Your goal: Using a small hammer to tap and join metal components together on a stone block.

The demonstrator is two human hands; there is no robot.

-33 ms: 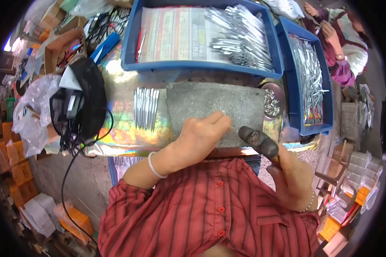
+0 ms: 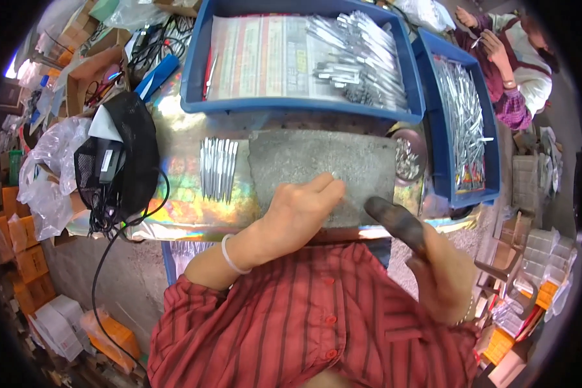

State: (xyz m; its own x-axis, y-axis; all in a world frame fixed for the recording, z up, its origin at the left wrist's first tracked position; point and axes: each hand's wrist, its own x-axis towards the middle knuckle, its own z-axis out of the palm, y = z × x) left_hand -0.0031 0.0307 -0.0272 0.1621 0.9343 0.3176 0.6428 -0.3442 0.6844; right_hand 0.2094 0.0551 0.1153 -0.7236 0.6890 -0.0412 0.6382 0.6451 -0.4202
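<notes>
My left hand (image 2: 304,210) is closed in a pinch over a flat grey slab (image 2: 323,152). What its fingertips hold is hidden. My right hand (image 2: 445,275) grips a hammer (image 2: 398,223), whose dark, worn head is smeared by motion just right of my left fingers, near the slab's front edge. Left of the slab lies a neat row of slim silver metal rods (image 2: 218,169), apart from both hands. A round dish (image 2: 419,143) at the slab's right end holds many small shiny metal pieces (image 2: 406,160).
Behind the slab stands a large blue tray (image 2: 291,105) with silver tools on printed paper. Another blue tray (image 2: 441,129) of silver tools stands right. A black mesh bag (image 2: 136,142) with cables and clear plastic (image 2: 48,174) sits left. Another person's hand (image 2: 495,46) shows far right.
The hammer head is slightly lower and further right, and more blurred. My left hand keeps its pinch over the slab. The whole view has shifted slightly.
</notes>
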